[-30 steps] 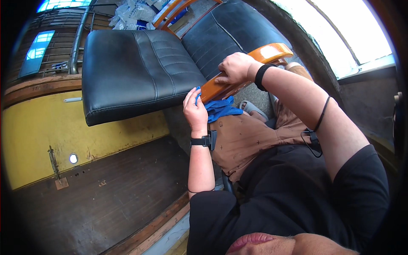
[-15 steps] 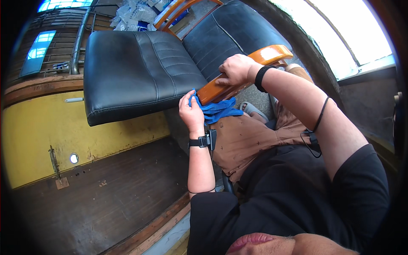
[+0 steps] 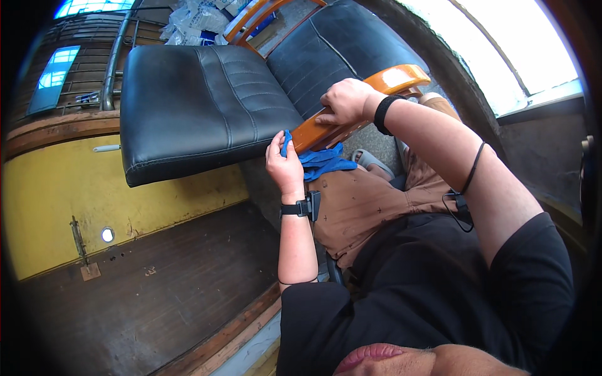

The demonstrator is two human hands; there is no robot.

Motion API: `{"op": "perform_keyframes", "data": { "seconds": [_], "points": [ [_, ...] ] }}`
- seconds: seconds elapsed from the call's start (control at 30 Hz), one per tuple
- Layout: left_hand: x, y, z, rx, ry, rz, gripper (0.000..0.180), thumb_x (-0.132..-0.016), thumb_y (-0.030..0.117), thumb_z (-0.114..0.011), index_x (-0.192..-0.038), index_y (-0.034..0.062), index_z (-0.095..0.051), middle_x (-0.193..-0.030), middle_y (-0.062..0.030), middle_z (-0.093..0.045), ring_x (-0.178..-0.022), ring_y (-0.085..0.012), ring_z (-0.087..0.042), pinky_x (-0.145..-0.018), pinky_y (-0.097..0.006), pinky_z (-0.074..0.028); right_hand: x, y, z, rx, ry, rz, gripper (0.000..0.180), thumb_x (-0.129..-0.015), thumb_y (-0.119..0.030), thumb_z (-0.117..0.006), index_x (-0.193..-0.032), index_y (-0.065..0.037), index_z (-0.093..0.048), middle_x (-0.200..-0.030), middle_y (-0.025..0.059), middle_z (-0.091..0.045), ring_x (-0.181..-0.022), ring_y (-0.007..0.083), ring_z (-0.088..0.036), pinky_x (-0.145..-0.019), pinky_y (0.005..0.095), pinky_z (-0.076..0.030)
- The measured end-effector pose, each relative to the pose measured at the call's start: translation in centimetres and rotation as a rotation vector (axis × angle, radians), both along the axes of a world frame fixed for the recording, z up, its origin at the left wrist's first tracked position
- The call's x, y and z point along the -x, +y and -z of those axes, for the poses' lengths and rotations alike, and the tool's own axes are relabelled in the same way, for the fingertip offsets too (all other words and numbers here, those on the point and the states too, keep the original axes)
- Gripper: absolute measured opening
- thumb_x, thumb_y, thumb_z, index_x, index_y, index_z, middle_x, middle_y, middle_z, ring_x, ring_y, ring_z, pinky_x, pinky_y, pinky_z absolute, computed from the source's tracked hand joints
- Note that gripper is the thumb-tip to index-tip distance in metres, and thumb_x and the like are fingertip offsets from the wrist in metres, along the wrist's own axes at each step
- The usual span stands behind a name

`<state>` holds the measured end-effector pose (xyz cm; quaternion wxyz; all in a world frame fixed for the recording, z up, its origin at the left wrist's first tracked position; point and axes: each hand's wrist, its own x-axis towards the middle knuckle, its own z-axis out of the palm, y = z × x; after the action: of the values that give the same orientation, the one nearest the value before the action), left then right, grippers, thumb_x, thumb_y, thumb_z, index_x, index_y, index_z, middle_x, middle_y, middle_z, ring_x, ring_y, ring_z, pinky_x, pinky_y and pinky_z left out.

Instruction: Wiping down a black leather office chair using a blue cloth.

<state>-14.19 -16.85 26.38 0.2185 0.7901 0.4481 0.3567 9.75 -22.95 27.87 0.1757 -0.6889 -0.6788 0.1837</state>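
Note:
A chair with a black padded seat and a black padded backrest lies tipped in front of me. Its glossy orange-brown wooden armrest slants across my lap. My right hand is wrapped over the middle of this armrest. At the armrest's lower left end, my left hand pinches part of a blue cloth against the wood. The rest of the cloth hangs in folds below the armrest, over my brown trousers. Parts of my left fingers are hidden at the seat's edge.
To the left is a dark wooden tabletop beside a yellow panel with a metal bolt. Clear plastic bags lie behind the chair. A bright window is at the upper right.
The chair has shifted very slightly to the left in view. The blue cloth at my left fingertips has moved a little; both hands keep their holds.

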Motion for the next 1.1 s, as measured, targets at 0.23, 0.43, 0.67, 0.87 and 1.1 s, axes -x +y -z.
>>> {"op": "perform_keyframes", "data": {
  "seconds": [0.23, 0.43, 0.67, 0.87, 1.1],
  "points": [
    [0.3, 0.9, -0.7, -0.1, 0.155, 0.106, 0.019, -0.083, -0.007, -0.067, -0.099, 0.0009, -0.075, -0.097, -0.0133, -0.069, -0.094, -0.0311, -0.067, -0.088, -0.038, -0.054, 0.2, 0.1, -0.1, 0.007, 0.005, 0.005, 0.05, -0.092, -0.056, -0.061, -0.097, -0.009, -0.078, -0.088, 0.0141, -0.075, -0.089, 0.0325, -0.072, -0.085, 0.0414, -0.057],
    [0.6, 0.1, -1.4, -0.163, 0.241, 0.219, 0.015, -0.083, -0.005, -0.069, -0.095, 0.0003, -0.074, -0.096, -0.0136, -0.068, -0.091, -0.0312, -0.067, -0.083, -0.038, -0.054, 0.0, 0.0, 0.3, -0.027, -0.004, -0.006, 0.05, -0.092, -0.055, -0.061, -0.095, -0.008, -0.078, -0.087, 0.015, -0.074, -0.088, 0.0335, -0.072, -0.084, 0.0423, -0.057],
    [0.2, 0.3, -1.1, -0.095, 0.193, 0.16, 0.018, -0.085, -0.005, -0.068, -0.1, 0.0027, -0.076, -0.097, -0.0123, -0.068, -0.093, -0.0289, -0.067, -0.085, -0.037, -0.054, 0.0, 0.0, 0.7, -0.09, 0.019, 0.012, 0.048, -0.09, -0.053, -0.064, -0.09, -0.007, -0.077, -0.08, 0.0163, -0.072, -0.082, 0.0351, -0.071, -0.078, 0.0432, -0.057],
    [0.1, 1.7, -0.5, -0.064, 0.187, 0.165, 0.021, -0.085, -0.007, -0.066, -0.101, 0.0029, -0.076, -0.101, -0.0124, -0.068, -0.096, -0.0282, -0.067, -0.088, -0.037, -0.054, 0.2, -0.1, -0.2, 0.01, 0.016, 0.018, 0.051, -0.092, -0.056, -0.061, -0.098, -0.009, -0.079, -0.089, 0.0146, -0.075, -0.089, 0.0325, -0.072, -0.085, 0.0409, -0.057],
    [0.1, 1.5, 0.2, -0.053, 0.122, 0.183, 0.022, -0.086, -0.008, -0.065, -0.101, 0.0028, -0.075, -0.101, -0.0117, -0.064, -0.095, -0.0272, -0.065, -0.087, -0.035, -0.054, 0.0, -0.2, -0.3, -0.002, 0.019, 0.012, 0.05, -0.092, -0.056, -0.062, -0.098, -0.009, -0.079, -0.089, 0.0147, -0.075, -0.089, 0.0327, -0.073, -0.085, 0.0409, -0.057]
  ]
}}
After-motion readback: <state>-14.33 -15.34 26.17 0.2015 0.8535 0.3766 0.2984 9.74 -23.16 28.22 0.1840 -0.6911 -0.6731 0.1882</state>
